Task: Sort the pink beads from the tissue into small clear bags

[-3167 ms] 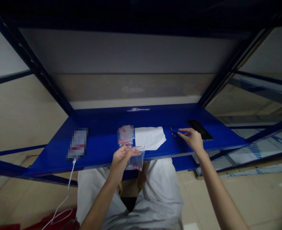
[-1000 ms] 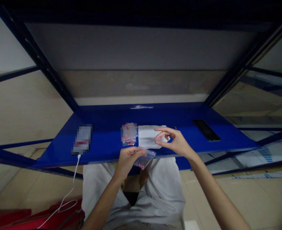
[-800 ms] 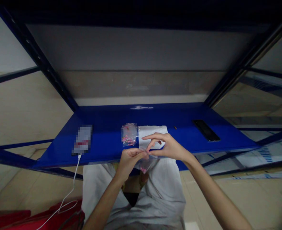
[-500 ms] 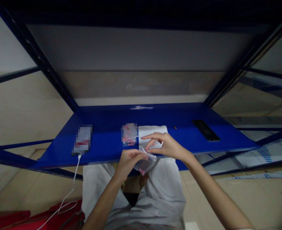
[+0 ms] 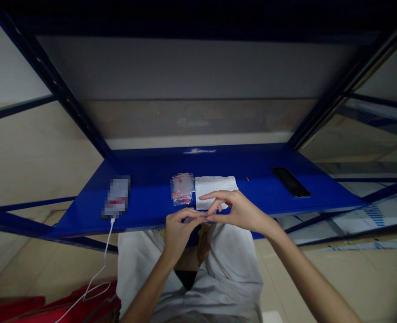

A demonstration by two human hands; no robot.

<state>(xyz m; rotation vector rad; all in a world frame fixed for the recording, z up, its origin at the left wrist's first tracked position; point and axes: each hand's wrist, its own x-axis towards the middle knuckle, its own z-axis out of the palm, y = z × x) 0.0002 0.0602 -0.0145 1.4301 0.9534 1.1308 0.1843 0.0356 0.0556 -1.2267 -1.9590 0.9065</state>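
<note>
My left hand [image 5: 180, 226] and my right hand [image 5: 240, 210] meet just over the shelf's front edge, thumb and fingertips pinched together. Between them is a small clear zip bag [image 5: 205, 215], seen almost edge-on, so its contents are hidden. The right index finger stretches out to the left above the pinch. Just beyond my left hand lie several clear zip bags [image 5: 182, 188] with small pink beads inside. A white sheet or packet [image 5: 213, 184] lies beside them, partly covered by my right hand.
The blue shelf [image 5: 154, 163] carries a phone [image 5: 116, 197] with a white cable [image 5: 106, 255] at left. At right are a dark phone [image 5: 290, 182] and a tiny brown piece [image 5: 247, 178]. Blue uprights flank both sides. Red fabric [image 5: 67, 305] lies low at left.
The zip bag hung below my hands with pink beads showing; now it is turned nearly edge-on. My hands have come closer together, the right one slightly lower.
</note>
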